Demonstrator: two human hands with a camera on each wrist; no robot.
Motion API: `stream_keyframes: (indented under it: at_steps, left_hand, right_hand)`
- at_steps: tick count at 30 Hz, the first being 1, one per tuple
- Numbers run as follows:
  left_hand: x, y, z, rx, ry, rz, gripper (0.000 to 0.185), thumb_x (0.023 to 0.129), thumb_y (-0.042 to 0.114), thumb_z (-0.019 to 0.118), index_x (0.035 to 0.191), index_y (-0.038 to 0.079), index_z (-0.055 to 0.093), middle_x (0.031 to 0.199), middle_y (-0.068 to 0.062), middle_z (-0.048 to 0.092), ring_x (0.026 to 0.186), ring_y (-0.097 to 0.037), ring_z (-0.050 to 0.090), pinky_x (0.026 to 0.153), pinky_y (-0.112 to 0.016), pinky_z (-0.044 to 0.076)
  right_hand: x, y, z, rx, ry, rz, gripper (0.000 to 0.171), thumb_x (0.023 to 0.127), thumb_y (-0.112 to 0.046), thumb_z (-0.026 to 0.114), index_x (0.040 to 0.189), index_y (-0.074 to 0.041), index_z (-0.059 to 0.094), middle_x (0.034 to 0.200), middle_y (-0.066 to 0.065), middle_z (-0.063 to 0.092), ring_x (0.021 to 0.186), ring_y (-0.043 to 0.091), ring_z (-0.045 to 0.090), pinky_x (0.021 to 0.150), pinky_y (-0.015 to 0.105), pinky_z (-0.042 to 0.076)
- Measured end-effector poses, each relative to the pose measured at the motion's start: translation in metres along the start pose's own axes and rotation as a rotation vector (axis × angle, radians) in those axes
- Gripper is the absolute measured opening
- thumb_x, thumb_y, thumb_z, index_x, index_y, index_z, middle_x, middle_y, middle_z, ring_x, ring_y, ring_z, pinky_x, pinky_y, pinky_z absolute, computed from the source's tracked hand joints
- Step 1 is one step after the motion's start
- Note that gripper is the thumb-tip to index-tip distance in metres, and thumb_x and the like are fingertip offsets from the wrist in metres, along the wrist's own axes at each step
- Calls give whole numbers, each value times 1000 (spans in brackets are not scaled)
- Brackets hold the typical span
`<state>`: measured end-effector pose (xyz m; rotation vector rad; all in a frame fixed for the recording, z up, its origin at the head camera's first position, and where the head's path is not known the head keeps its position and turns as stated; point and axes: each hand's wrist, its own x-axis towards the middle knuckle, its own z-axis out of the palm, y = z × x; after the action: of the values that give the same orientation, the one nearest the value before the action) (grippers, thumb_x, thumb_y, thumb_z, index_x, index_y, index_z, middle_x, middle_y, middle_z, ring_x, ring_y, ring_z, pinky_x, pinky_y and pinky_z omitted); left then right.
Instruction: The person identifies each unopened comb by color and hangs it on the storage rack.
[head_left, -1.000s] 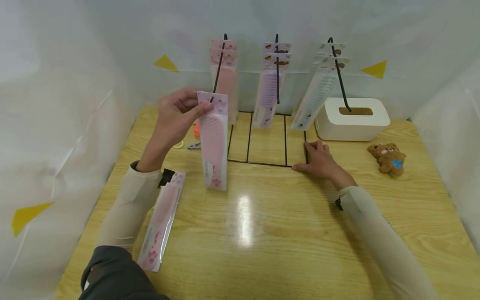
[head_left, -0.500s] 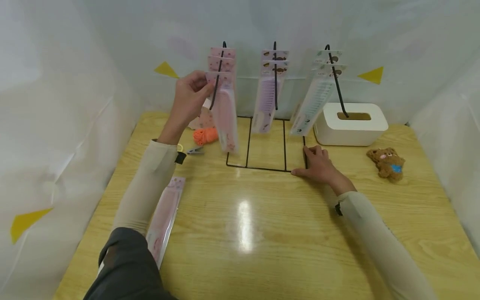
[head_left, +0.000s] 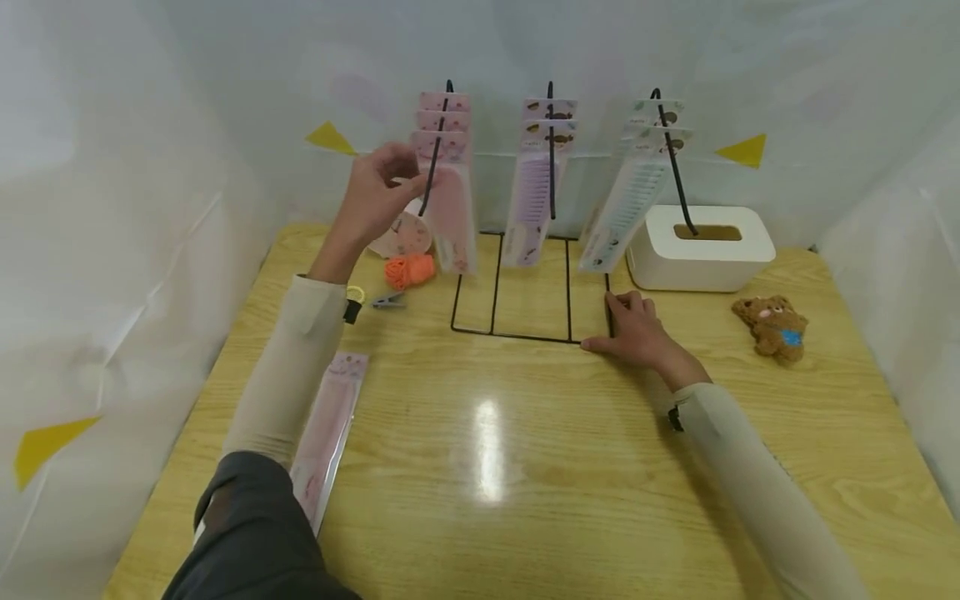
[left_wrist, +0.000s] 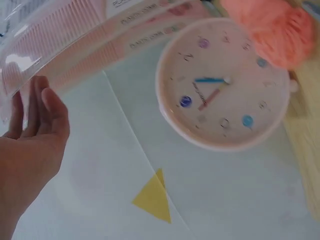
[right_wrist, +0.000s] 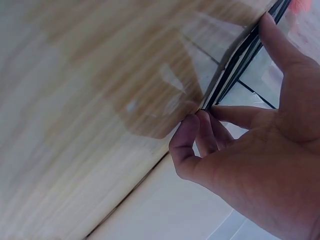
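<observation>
A black wire display rack stands on the table with three upright hooks. Pink packaged combs hang from its left hook, purple packaged combs from the middle one, green packaged combs from the right one. My left hand is at the left edge of the front pink pack, fingers loosely bent; in the left wrist view its fingertips lie by the clear wrapping. With thumb and fingers, my right hand holds the front right corner of the rack's base. Another pink packaged comb lies flat, partly hidden by my left sleeve.
Behind my left hand are a round pink clock, orange yarn, a grey clip and a yellow ring. A white tissue box stands beside the right hook, with a brown plush bear in front.
The left hand has carried a pink packaged comb onto the left hook. That pack has slid back against the others and left the hand's pinch. The right hand keeps its place.
</observation>
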<state>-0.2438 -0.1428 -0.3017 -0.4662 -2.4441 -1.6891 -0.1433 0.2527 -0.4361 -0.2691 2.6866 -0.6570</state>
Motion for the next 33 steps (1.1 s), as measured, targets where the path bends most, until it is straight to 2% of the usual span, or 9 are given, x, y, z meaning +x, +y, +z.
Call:
stream_keyframes:
  at_steps: [4,8,11,14,16,19,24,28,33]
  left_hand:
    - [-20,-16,-13,192,-135,-71,34,95,24,70,121,3,62,115,-11,64,106,-23,61,88,-37,52]
    - [-51,-44,-31,327,-381,-167,32,95,16,69,120,-2,61,117,-17,62,107,-31,60,90,-46,52]
    - [-77,-63,-44,352,-558,-239,32,92,7,71,119,-7,61,113,-20,64,104,-33,61,89,-46,53]
    - [-104,-78,-57,351,-655,-315,37,88,5,74,120,-8,61,112,-22,64,103,-34,61,89,-45,52]
    - [-122,-84,-64,366,-677,-376,43,85,7,78,122,-8,61,117,-22,63,109,-35,59,94,-47,50]
    - [-148,-90,-72,439,-681,-418,60,79,17,86,128,-5,59,127,-25,55,117,-38,51,100,-53,45]
    - [-183,-91,-72,500,-649,-399,81,67,27,95,132,0,54,129,-28,38,115,-43,40,95,-58,43]
    - [-196,-89,-66,506,-602,-374,79,62,23,97,124,0,53,123,-27,37,111,-42,36,90,-54,42]
    - [-195,-88,-61,547,-591,-391,74,62,20,97,114,-2,49,115,-22,39,105,-37,38,88,-47,41]
  right_hand:
    - [1,-1,0,-13,-7,5,100,92,-46,69,156,7,13,151,33,15,130,51,20,102,67,30]
    - [2,-1,-2,-24,-14,10,101,93,-47,68,156,7,13,152,34,14,131,51,20,103,67,30]
    - [3,0,-2,-32,-15,14,100,93,-48,68,157,6,13,152,34,14,132,51,19,103,68,29]
    - [4,1,-3,-35,-13,14,100,93,-48,68,156,7,13,152,34,14,132,52,19,103,69,29]
    - [4,1,-3,-32,-12,12,100,93,-48,68,156,7,13,151,34,14,132,52,19,103,69,29]
    - [3,1,-2,-26,-15,12,100,92,-47,68,156,7,13,151,35,14,132,53,19,103,69,28]
    - [2,2,-1,-28,-21,9,101,92,-48,68,156,7,13,151,35,14,132,53,19,103,69,29]
    - [2,2,-1,-30,-15,0,101,92,-48,68,156,7,13,151,35,15,131,53,19,102,70,29]
    - [2,0,-1,-14,-22,1,100,93,-47,68,156,7,13,150,34,14,130,52,19,103,69,28]
